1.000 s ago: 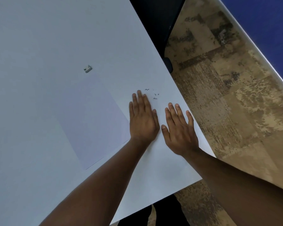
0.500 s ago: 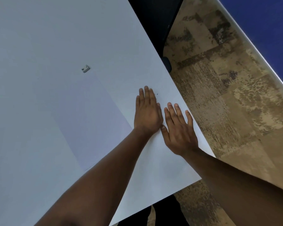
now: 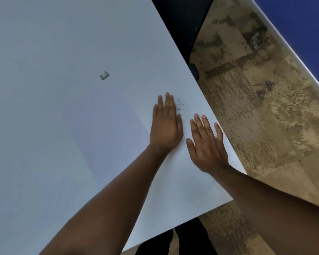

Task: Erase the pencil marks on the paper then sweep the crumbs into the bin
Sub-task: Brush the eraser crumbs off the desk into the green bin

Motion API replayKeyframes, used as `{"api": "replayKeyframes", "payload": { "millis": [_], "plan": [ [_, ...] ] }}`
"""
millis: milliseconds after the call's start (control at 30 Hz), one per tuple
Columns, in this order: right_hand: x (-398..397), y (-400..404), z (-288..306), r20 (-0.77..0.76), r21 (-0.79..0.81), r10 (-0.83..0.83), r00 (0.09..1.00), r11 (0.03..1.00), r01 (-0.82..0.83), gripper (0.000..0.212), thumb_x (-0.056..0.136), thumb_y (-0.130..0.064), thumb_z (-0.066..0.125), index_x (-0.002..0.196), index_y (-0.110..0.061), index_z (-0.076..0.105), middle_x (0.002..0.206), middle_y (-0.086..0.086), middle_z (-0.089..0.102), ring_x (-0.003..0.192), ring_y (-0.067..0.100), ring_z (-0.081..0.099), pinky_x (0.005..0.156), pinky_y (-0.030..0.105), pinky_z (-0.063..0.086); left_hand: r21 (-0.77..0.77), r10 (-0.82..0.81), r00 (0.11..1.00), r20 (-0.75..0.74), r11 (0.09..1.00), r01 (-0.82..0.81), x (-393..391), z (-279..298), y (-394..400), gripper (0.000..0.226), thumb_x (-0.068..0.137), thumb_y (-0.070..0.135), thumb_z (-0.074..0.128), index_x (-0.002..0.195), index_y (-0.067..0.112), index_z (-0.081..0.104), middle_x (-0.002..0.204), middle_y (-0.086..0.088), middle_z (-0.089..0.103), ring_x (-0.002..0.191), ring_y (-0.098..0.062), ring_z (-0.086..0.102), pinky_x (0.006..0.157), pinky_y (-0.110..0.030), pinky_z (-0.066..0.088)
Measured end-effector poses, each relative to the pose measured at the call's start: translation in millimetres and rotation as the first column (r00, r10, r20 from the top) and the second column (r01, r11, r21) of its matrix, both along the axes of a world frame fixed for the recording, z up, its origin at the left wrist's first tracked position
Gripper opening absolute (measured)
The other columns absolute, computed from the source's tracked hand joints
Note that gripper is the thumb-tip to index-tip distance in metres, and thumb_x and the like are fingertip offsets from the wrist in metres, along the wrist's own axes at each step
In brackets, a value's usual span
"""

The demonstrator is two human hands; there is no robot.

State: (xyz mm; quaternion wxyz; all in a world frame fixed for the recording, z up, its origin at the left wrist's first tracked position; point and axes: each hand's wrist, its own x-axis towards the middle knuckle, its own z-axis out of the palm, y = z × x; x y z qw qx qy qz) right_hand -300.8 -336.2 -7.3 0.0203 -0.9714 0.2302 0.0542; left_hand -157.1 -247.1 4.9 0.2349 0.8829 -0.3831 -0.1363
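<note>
Sweep step, by the look of it: paper (image 3: pixel 107 133) shows no clear pencil marks, and the crumbs (image 3: pixel 179 104) lie on the bare table (image 3: pixel 44 43) close to its right edge, betw. paper and edge. Left hand (image 3: pixel 166 126) lies flat, fingers straight and together, its outer side just beside the crumbs. Right hand (image 3: pixel 207 144) is flat too, fingers slightly apart, holding nothing, nearer the front-right corner and apart from the crumbs.

Next move prob. calls for a light push w/ the left hand's edge toward the right edge, right hand cupped below to catch. Bin isn't in view, so can't tell where crumbs should drop; carpet floor (image 3: pixel 265 126) lies under that edge, so spill risk. Eraser (image 3: pixel 104 76) sits further back on the table, beyond the paper's far corner, out of the way.
</note>
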Motion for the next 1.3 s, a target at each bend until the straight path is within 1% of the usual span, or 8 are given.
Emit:
{"api": "replayKeyframes", "payload": {
  "millis": [67,133,400,667,833,1067,1200,1300],
  "plan": [
    [-0.5,0.6,0.4,0.002,0.005,-0.006,1.000,1.000,0.006,0.062,0.103,-0.043,0.022,0.156,-0.012,0.019,0.165,0.006,0.008,0.152,0.022,0.002,0.119,0.052,0.012,0.026,0.147,0.989,-0.002,0.989,-0.147,0.3,0.3,22.7,0.066,0.108,0.036,0.023,0.163,0.004,0.007,0.171,-0.014,0.002,0.158,-0.031,-0.007,0.129,-0.042,-0.002],
    [-0.6,0.8,0.2,0.007,0.009,-0.007,1.000,1.000,0.007,0.062,0.103,-0.043,0.021,0.156,-0.011,0.018,0.165,0.006,0.008,0.152,0.021,0.002,0.119,0.052,0.012,0.099,0.204,0.979,0.006,0.974,-0.204,6.1,-2.7,48.8,0.069,0.106,0.040,0.022,0.162,0.002,0.008,0.171,-0.016,0.000,0.158,-0.035,-0.009,0.128,-0.047,-0.002],
    [-1.7,4.9,-0.8,0.037,0.014,-0.007,0.999,1.000,0.007,0.061,0.102,-0.041,0.021,0.155,-0.010,0.020,0.165,0.006,0.011,0.152,0.022,0.006,0.119,0.051,0.013,0.316,0.080,0.994,0.077,0.943,-0.100,39.7,-16.3,130.4,0.082,0.100,0.057,0.015,0.162,0.003,0.010,0.171,-0.015,0.001,0.158,-0.036,-0.006,0.126,-0.051,0.000],
    [-1.0,4.6,-2.3,0.042,0.012,-0.009,0.999,1.000,0.009,0.062,0.102,-0.042,0.020,0.155,-0.011,0.021,0.165,0.006,0.013,0.152,0.022,0.007,0.119,0.052,0.014,0.259,0.064,0.995,0.077,0.962,-0.082,47.3,-4.7,138.0,0.087,0.096,0.058,0.018,0.161,0.001,0.013,0.171,-0.015,0.005,0.158,-0.034,-0.003,0.126,-0.045,-0.001],
    [-1.4,4.0,-2.2,0.048,0.001,-0.004,0.999,1.000,0.004,0.061,0.102,-0.042,0.022,0.155,-0.011,0.021,0.165,0.006,0.012,0.152,0.022,0.007,0.119,0.051,0.013,0.219,-0.113,0.985,0.129,0.972,0.082,-3.2,-7.3,89.3,0.071,0.103,0.044,0.021,0.158,-0.001,0.027,0.168,-0.020,0.018,0.157,-0.038,0.010,0.126,-0.048,0.005],
    [-2.7,1.6,-5.8,0.048,-0.039,0.024,0.999,0.999,-0.022,0.062,0.102,-0.039,0.023,0.156,-0.010,0.020,0.164,0.009,0.012,0.152,0.023,0.005,0.119,0.052,0.014,0.294,0.027,0.997,0.068,0.955,-0.046,-38.8,-10.8,-5.7,0.064,0.111,0.039,0.014,0.162,0.003,0.000,0.170,-0.017,-0.012,0.155,-0.038,-0.018,0.123,-0.043,-0.014],
    [-1.6,-0.5,-7.5,0.056,-0.019,0.021,0.998,1.000,-0.020,0.066,0.100,-0.041,0.034,0.156,-0.011,0.017,0.164,0.007,0.013,0.152,0.022,0.004,0.119,0.052,0.013,0.178,0.013,0.999,0.031,0.984,-0.018,-38.6,-7.5,-24.5,0.064,0.111,0.041,0.016,0.163,0.006,0.001,0.171,-0.013,-0.009,0.157,-0.030,-0.014,0.124,-0.038,-0.012],
    [-1.7,0.4,-5.4,0.046,-0.021,0.019,0.999,1.000,-0.018,0.065,0.100,-0.040,0.034,0.156,-0.010,0.019,0.164,0.008,0.013,0.152,0.023,0.005,0.118,0.053,0.015,-0.002,0.028,0.999,-0.036,1.000,-0.028,-42.3,-4.2,-13.6,0.064,0.109,0.040,0.019,0.163,0.010,0.008,0.172,-0.009,-0.004,0.158,-0.027,-0.010,0.125,-0.033,-0.012]
  ]
}}
